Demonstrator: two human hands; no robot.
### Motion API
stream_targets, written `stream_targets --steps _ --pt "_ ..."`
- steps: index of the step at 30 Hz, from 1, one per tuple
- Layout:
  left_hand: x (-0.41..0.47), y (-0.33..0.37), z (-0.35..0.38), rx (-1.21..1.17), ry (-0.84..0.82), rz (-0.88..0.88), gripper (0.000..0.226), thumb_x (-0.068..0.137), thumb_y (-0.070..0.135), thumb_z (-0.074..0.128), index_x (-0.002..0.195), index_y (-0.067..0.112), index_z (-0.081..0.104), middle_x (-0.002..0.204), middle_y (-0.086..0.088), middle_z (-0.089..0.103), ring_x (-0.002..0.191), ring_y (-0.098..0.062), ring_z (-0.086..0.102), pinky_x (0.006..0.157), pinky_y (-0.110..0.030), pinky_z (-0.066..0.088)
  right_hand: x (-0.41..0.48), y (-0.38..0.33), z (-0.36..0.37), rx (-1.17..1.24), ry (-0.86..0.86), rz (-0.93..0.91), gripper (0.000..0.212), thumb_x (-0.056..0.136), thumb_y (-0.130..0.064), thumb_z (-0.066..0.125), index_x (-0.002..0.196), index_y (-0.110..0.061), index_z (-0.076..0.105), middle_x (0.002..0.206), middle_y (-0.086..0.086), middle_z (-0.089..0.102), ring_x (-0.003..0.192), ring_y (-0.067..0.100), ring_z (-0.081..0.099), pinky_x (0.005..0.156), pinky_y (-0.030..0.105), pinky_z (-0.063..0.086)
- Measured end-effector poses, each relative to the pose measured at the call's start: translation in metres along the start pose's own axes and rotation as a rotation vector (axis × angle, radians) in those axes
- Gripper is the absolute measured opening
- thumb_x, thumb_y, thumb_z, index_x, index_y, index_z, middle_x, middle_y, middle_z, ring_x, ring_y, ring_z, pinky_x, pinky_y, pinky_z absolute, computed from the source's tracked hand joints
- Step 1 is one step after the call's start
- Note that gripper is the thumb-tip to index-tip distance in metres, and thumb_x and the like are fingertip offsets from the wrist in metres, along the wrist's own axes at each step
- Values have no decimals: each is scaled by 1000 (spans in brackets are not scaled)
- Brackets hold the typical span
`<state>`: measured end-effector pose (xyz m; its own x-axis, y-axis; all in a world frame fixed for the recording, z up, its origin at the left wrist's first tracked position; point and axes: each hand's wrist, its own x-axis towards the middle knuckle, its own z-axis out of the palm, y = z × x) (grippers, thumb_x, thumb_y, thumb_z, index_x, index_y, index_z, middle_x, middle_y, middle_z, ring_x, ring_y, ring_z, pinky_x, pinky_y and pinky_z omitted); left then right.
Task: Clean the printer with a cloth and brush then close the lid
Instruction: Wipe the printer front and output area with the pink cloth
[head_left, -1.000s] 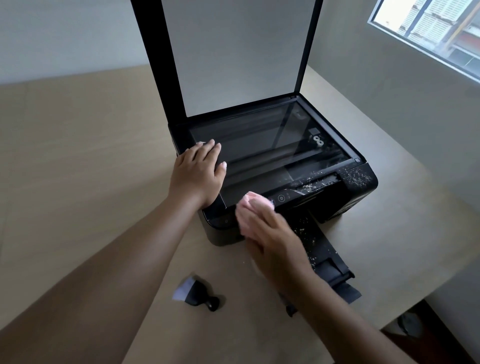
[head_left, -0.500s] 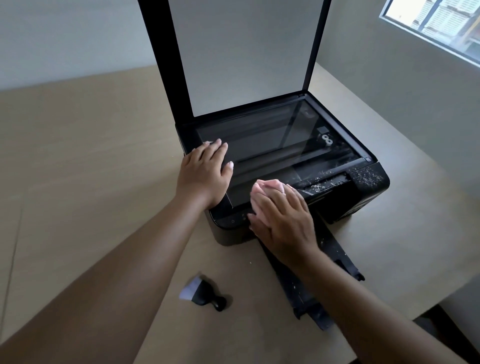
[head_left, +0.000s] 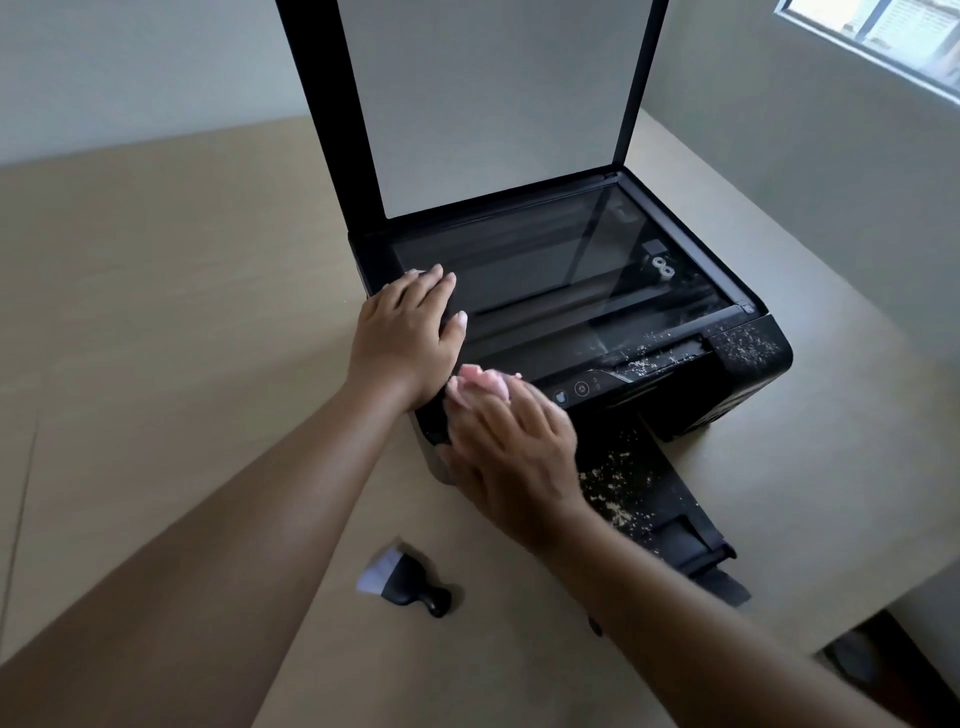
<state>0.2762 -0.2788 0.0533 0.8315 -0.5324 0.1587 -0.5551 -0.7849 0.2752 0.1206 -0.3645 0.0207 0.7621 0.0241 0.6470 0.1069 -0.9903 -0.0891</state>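
**A:** While your right hand (head_left: 514, 457) lies over the pink cloth (head_left: 485, 382) with its fingers close together, it presses that cloth onto the front left corner of the printer (head_left: 748, 374), just left of the control panel (head_left: 582, 388) (the fingers are blurred, so I cannot tell more of how they lie).

**B:** Your left hand (head_left: 405, 338) is just beside it. The palm lies flat on the printer's left edge, with the fingers straight and nearly touching one another. Their tips reach the frame of the scanner glass (head_left: 545, 270).

**A:** Further out, the lid (head_left: 498, 104) stands upright at the back, its pale inner face turned toward you. Pale crumbs (head_left: 743, 345) speckle the front right corner and the front strip. More lie on the black output tray (head_left: 654, 499) that juts toward you beside your right wrist.

**B:** The printer sits on a plain tan table (head_left: 156, 312). Grey walls (head_left: 779, 182) close in behind and to the right, and a window (head_left: 883, 36) shows in the upper right corner.

**A:** The brush (head_left: 405, 577) lies on its side on the table between your two forearms. It is nearer to you than either hand and touches neither hand nor the printer. Its white bristles point left and its black knob points right.
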Motion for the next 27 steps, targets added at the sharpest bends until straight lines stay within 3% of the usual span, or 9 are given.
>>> stream_targets --steps 5,8,11,15,18,21,24,27 --pt "1 0 0 -3 7 4 54 103 42 36 153 24 33 161 7 27 149 -15 19 117 -32 9 -13 40 -11 -31 -84 -314 49 95 -34 60 139 -13 54 143 9 53 131 33 52 112 45 39" --pt "-1 1 1 1 -6 1 55 103 43 33 154 25 30 162 8 24 149 -14 16 117 -32 9 -14 70 -13 -142 -111 -92 66 90 -54 61 137 -8 53 138 16 57 127 40 53 114 48 34" --pt "0 0 0 -2 -6 -2 55 103 43 33 154 25 30 162 8 24 149 -14 16 117 -33 9 -17 39 -3 -121 -67 74 63 95 -55 48 138 -8 50 141 17 52 131 41 46 115 49 30" --pt "1 0 0 -1 -6 5 54 102 41 37 153 24 34 161 7 27 149 -15 19 117 -33 11 -10 -9 2 24 -31 -119 56 93 -49 57 136 -13 57 142 9 55 132 32 51 113 44 36" --pt "0 0 -1 -3 -12 3 54 103 42 35 154 24 32 162 7 25 149 -14 17 117 -32 9 -12 22 -4 -10 -45 -242 58 95 -49 58 139 -11 53 142 11 54 129 33 54 111 45 39" --pt "-1 0 -1 -6 -15 2 54 103 42 33 155 25 30 162 8 23 149 -14 15 117 -32 9 -22 60 -5 -128 5 -58 62 92 -55 58 133 -8 55 137 16 58 126 38 54 113 48 36" --pt "-1 0 -1 -12 -10 3 54 103 42 33 154 25 30 162 8 24 149 -14 16 117 -32 9 -25 41 4 -111 29 110 55 98 -49 44 134 -7 50 141 13 47 130 39 44 116 49 29" --pt "0 -1 0 -17 -4 8 53 103 41 35 154 25 32 162 8 25 149 -14 17 117 -32 9 -21 -2 14 -50 28 81 55 96 -47 46 138 -11 45 146 13 42 132 37 43 117 46 28"
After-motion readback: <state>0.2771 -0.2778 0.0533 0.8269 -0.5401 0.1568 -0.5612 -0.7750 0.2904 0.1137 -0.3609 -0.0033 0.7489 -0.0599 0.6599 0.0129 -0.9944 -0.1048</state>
